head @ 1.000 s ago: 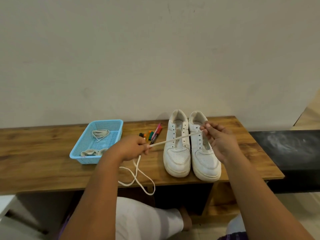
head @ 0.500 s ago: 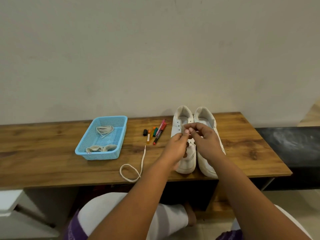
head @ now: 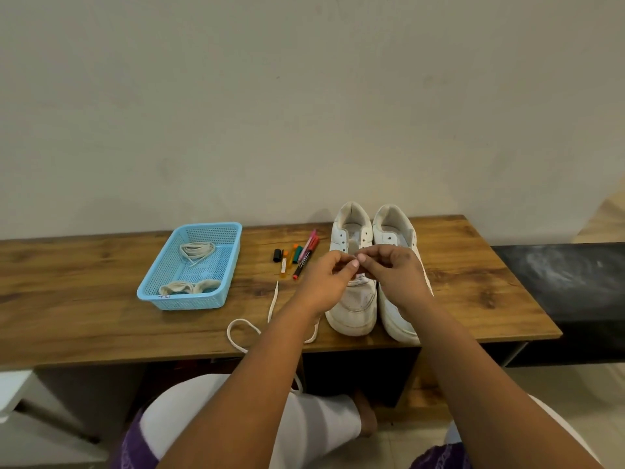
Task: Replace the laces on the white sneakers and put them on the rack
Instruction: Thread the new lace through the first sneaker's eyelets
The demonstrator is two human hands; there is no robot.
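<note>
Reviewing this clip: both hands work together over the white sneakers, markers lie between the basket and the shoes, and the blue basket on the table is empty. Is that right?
Not quite. In the head view the blue basket is not empty: it holds a coiled lace at the back and rolled whitish pieces at the front. The rest stands: left hand and right hand meet over the white sneakers, markers between.

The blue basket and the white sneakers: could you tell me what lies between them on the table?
Head view: a cluster of markers, and nearer the table edge, a loose white lace.
</note>
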